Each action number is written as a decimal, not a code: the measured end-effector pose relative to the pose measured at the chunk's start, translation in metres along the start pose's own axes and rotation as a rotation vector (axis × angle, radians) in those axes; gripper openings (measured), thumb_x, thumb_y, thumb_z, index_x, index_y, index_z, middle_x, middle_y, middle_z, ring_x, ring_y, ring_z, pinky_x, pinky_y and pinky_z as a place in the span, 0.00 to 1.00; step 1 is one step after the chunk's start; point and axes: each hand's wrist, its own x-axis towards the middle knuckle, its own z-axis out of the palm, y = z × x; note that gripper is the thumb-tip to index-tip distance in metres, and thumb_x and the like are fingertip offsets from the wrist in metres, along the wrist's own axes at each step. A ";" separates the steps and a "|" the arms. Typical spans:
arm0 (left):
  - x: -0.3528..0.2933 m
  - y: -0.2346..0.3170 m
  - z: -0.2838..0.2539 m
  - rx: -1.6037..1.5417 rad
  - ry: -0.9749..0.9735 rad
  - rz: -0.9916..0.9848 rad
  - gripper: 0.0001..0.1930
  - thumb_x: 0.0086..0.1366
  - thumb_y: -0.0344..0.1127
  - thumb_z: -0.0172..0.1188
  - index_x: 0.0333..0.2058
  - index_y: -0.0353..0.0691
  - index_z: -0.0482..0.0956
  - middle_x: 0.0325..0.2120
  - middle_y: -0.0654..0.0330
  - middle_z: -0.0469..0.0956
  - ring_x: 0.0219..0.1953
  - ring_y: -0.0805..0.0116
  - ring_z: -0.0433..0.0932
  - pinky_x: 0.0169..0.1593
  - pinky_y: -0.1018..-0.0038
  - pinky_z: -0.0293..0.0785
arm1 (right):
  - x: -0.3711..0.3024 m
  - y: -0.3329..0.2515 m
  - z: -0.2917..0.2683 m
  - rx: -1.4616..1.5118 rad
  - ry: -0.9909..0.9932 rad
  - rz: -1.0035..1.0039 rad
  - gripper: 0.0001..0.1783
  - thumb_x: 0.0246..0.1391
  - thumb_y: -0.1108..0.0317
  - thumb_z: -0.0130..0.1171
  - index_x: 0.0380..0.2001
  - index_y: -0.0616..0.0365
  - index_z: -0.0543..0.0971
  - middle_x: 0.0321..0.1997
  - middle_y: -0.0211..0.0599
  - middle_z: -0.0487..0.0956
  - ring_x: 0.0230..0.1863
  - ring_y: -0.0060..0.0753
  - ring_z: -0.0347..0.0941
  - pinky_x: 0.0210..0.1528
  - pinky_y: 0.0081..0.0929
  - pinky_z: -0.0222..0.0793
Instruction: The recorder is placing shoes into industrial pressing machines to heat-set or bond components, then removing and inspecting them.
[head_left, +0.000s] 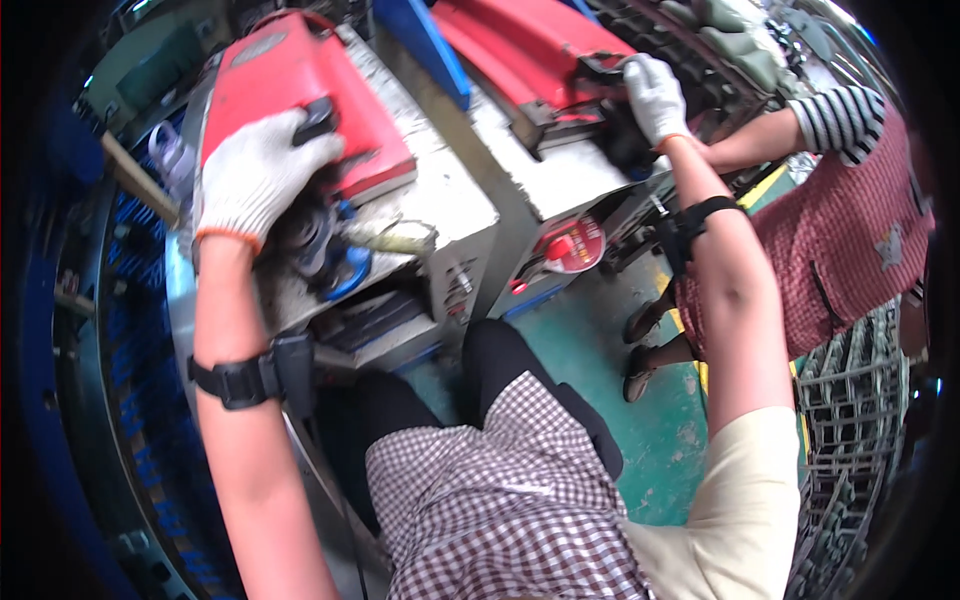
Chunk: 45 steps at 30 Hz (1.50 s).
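Here we see 2 gloved hands on red covers atop grey machine. Left hand curled around edge of near cover. Right hand closed on black clip on far cover. Co-worker's sleeve beside it.

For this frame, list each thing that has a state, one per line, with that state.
left hand: gloved, gripping the left red part
left red part: held, lying tilted on the grey machine
right hand: gloved, gripping the right red part
right red part: held at its black end
grey machine: bearing both parts
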 end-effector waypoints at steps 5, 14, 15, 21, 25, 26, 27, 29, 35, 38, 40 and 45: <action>-0.004 0.003 -0.003 0.015 -0.001 -0.018 0.24 0.65 0.58 0.64 0.43 0.42 0.87 0.38 0.45 0.86 0.44 0.45 0.86 0.48 0.56 0.78 | -0.001 -0.019 -0.004 0.020 -0.017 0.051 0.16 0.69 0.52 0.55 0.45 0.47 0.85 0.47 0.52 0.85 0.51 0.63 0.81 0.56 0.54 0.76; -0.006 0.014 -0.007 0.025 0.037 -0.127 0.27 0.60 0.62 0.65 0.42 0.42 0.89 0.39 0.46 0.87 0.46 0.45 0.86 0.49 0.55 0.79 | 0.002 -0.031 -0.015 0.077 -0.034 0.074 0.14 0.68 0.53 0.56 0.43 0.48 0.86 0.44 0.50 0.86 0.52 0.58 0.81 0.57 0.52 0.76; -0.006 0.016 -0.007 0.022 0.043 -0.125 0.27 0.60 0.62 0.65 0.42 0.42 0.89 0.39 0.46 0.87 0.46 0.45 0.86 0.49 0.55 0.79 | 0.003 -0.032 -0.016 0.075 -0.030 0.072 0.14 0.68 0.53 0.56 0.43 0.48 0.86 0.44 0.49 0.86 0.52 0.59 0.81 0.57 0.53 0.75; -0.005 0.022 -0.010 0.075 0.069 -0.155 0.27 0.59 0.62 0.65 0.41 0.42 0.89 0.38 0.46 0.87 0.44 0.46 0.86 0.48 0.56 0.79 | 0.002 -0.034 -0.016 0.087 -0.051 0.081 0.15 0.68 0.54 0.54 0.42 0.50 0.85 0.45 0.45 0.87 0.54 0.56 0.80 0.58 0.53 0.74; -0.006 0.021 -0.009 0.068 0.031 -0.180 0.27 0.59 0.62 0.66 0.41 0.42 0.89 0.38 0.46 0.87 0.45 0.46 0.86 0.48 0.56 0.79 | 0.005 -0.033 -0.017 0.097 -0.069 0.065 0.16 0.68 0.55 0.53 0.41 0.51 0.85 0.44 0.45 0.87 0.56 0.56 0.79 0.59 0.53 0.73; -0.006 0.022 -0.007 0.068 0.036 -0.183 0.27 0.59 0.62 0.66 0.42 0.42 0.89 0.38 0.46 0.87 0.45 0.46 0.86 0.49 0.56 0.79 | 0.005 -0.032 -0.018 0.094 -0.084 0.066 0.16 0.68 0.55 0.53 0.41 0.51 0.85 0.44 0.45 0.87 0.56 0.56 0.79 0.59 0.53 0.73; -0.006 0.022 -0.006 0.069 0.036 -0.178 0.27 0.59 0.62 0.66 0.42 0.42 0.89 0.38 0.46 0.87 0.45 0.46 0.86 0.49 0.56 0.79 | 0.004 -0.031 -0.018 0.093 -0.081 0.069 0.16 0.68 0.55 0.53 0.41 0.51 0.85 0.44 0.45 0.87 0.56 0.56 0.79 0.59 0.53 0.73; -0.006 0.021 -0.005 0.064 0.054 -0.171 0.27 0.59 0.61 0.67 0.43 0.42 0.89 0.38 0.46 0.88 0.45 0.46 0.86 0.49 0.56 0.79 | 0.004 -0.030 -0.019 0.106 -0.078 0.075 0.16 0.68 0.55 0.53 0.41 0.52 0.85 0.44 0.47 0.87 0.56 0.57 0.79 0.59 0.54 0.72; -0.006 0.019 -0.007 0.037 0.053 -0.155 0.27 0.59 0.61 0.67 0.43 0.42 0.89 0.39 0.46 0.88 0.46 0.46 0.86 0.50 0.56 0.79 | 0.005 -0.035 -0.017 0.119 -0.065 0.072 0.16 0.67 0.56 0.54 0.41 0.52 0.85 0.44 0.47 0.87 0.56 0.58 0.79 0.59 0.54 0.72; -0.007 0.016 -0.006 0.032 0.075 -0.128 0.27 0.59 0.60 0.67 0.43 0.42 0.89 0.39 0.46 0.88 0.45 0.46 0.86 0.49 0.57 0.79 | 0.004 -0.036 -0.019 0.105 -0.085 0.079 0.15 0.67 0.56 0.54 0.41 0.52 0.85 0.44 0.47 0.87 0.55 0.57 0.79 0.59 0.54 0.72; -0.006 0.018 -0.007 0.025 0.062 -0.129 0.27 0.59 0.60 0.67 0.43 0.42 0.89 0.38 0.46 0.88 0.45 0.46 0.86 0.49 0.57 0.79 | 0.003 -0.032 -0.018 0.089 -0.082 0.078 0.15 0.67 0.56 0.54 0.41 0.52 0.85 0.44 0.46 0.87 0.55 0.57 0.79 0.59 0.54 0.72; -0.010 0.021 -0.010 0.023 0.079 -0.124 0.27 0.59 0.61 0.67 0.42 0.42 0.89 0.38 0.46 0.87 0.44 0.46 0.86 0.48 0.56 0.79 | 0.004 -0.037 -0.018 0.094 -0.062 0.075 0.15 0.67 0.56 0.54 0.41 0.52 0.85 0.44 0.45 0.87 0.55 0.56 0.79 0.58 0.54 0.72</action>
